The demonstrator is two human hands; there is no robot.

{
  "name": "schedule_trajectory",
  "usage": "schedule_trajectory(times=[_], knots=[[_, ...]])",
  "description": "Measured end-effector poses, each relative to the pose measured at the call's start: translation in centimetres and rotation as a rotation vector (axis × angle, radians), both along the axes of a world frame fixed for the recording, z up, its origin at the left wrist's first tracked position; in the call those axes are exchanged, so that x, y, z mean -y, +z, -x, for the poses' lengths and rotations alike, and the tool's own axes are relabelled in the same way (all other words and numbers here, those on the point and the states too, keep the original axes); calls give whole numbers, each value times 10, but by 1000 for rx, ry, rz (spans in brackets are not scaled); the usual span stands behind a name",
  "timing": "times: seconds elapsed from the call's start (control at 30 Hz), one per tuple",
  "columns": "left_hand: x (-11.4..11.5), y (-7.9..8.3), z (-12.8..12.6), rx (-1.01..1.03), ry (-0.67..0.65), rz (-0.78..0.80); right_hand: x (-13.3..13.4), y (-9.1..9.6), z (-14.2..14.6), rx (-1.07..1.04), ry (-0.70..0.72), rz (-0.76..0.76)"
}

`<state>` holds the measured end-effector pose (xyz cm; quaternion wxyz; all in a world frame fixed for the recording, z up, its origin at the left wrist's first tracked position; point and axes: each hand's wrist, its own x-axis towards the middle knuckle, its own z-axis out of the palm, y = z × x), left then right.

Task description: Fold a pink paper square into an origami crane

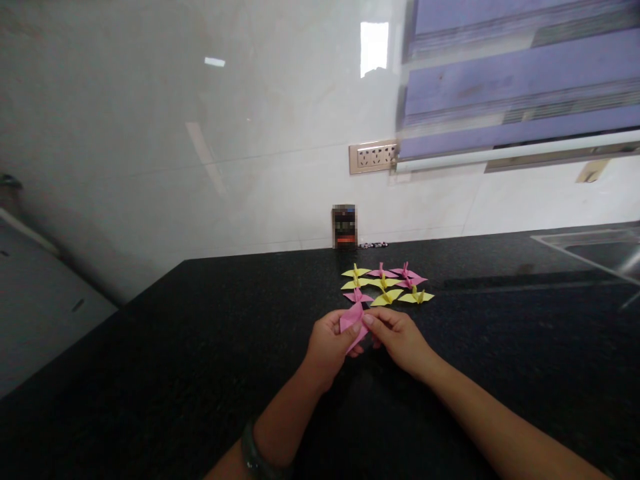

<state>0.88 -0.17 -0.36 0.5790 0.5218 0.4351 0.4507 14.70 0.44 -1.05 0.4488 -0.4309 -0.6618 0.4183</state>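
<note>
Between my two hands is a piece of pink folded paper (354,323), diamond-shaped and held just above the dark countertop (225,373). My left hand (330,343) grips its left side, thumb lying over the front. The thumb and fingers of my right hand (400,337) pinch its right edge. Right behind the paper stand several origami cranes in rows, some yellow, like the yellow crane (386,297), and some pink, like the pink crane (381,272). The nearest pink crane (357,295) is partly close behind the paper's upper tip.
Against the wall stands a small dark box-like object (345,227), blurred out, with a patterned strip (374,245) beside it. A sink (600,250) is set into the counter at the right. Sockets (375,157) and a purple blind (500,87) are on the wall.
</note>
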Motion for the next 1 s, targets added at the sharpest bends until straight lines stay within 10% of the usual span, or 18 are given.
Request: schedule_trajectory(times=[1.0], knots=[[-1, -10, 0, -130, 46, -125, 0, -7, 5, 8, -63, -41]])
